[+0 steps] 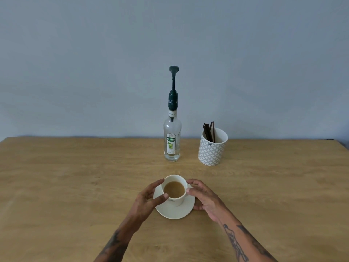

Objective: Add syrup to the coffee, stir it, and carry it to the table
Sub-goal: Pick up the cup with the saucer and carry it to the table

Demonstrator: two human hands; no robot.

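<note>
Your left hand (149, 197) curls round the left side of the coffee cup (178, 199), thumb on the near wall and fingertips up at the rim. Your right hand (203, 197) sits at the cup's right side: thumb tip touching the rim, fingers bent down by the saucer (174, 211) edge (whether they actually grip the saucer, cannot tell). Both forearms come in from the bottom edge, tattooed.

Cup is white, upright, centred a bit far-side on the white saucer, holding light brown milky coffee. A small dark mark is on the cup's near wall, too small to read. Cup and saucer rest on the wooden bench (75, 186), near you, roughly mid-width.

Syrup bottle (172, 144) stands upright well behind the cup, towards the bench's far edge. Clear glass, looks almost empty. Front label reads "TEISSEIRE" in a green band with a green drink picture under it; neck band reads "MOJITO". A dark green pump (173, 86) is fitted on top, stem fully up; its collar also carries "TEISSEIRE", small.

Just right of the bottle, apart from it, is a white pot (212, 148) with a grey geometric pattern, holding several dark stir sticks (208, 132) that lean left and poke above the rim. Plain grey-blue wall (94, 63) behind.
</note>
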